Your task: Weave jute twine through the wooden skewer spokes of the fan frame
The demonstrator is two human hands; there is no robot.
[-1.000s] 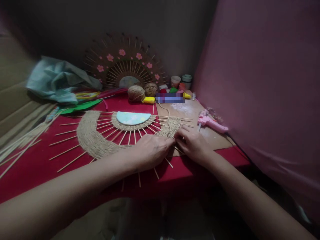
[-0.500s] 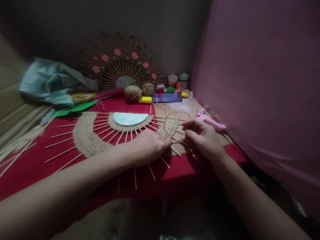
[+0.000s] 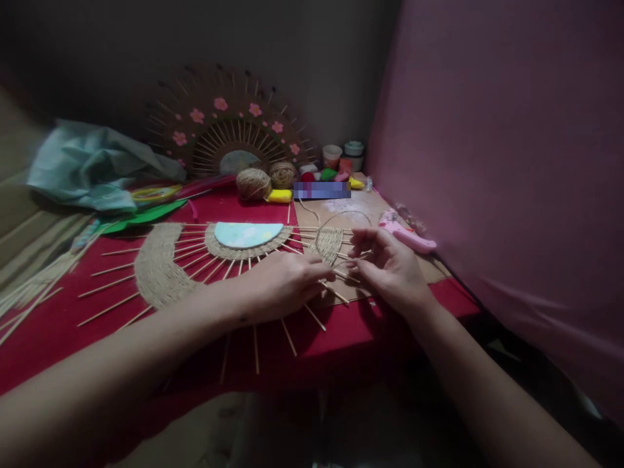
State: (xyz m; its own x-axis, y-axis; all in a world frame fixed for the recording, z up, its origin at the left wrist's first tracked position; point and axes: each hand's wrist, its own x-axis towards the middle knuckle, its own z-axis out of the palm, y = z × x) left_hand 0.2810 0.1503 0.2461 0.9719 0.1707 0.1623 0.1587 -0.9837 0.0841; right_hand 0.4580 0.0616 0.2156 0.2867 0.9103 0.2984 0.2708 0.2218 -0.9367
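A half-round fan frame of thin wooden sticks (image 3: 287, 338) lies before me, with woven twine bands at its left (image 3: 163, 266) and right (image 3: 329, 246). At its hub is a pale blue half-disc (image 3: 248, 234). My left hand (image 3: 287, 283) is closed over the lower sticks, its fingertips pinched at the edge of the right band. A thin strand of twine (image 3: 345, 262) runs from there to my right hand (image 3: 394, 270), whose thumb and fingers pinch it beside the stick ends. My left hand and forearm hide the lower middle of the weave.
Behind the frame are two twine balls (image 3: 253, 184), a yellow block (image 3: 279, 195) and small cups (image 3: 332, 156). A finished-looking flowered fan (image 3: 234, 123) leans on the wall. A pink-handled tool (image 3: 407, 234) lies right, by a pink cloth wall (image 3: 502, 162); a pale bundled cloth (image 3: 92, 169) sits left.
My left fingers have lifted slightly from the sticks. My right hand has shifted a little left, and the strand between the hands now shows. The whole view has moved slightly.
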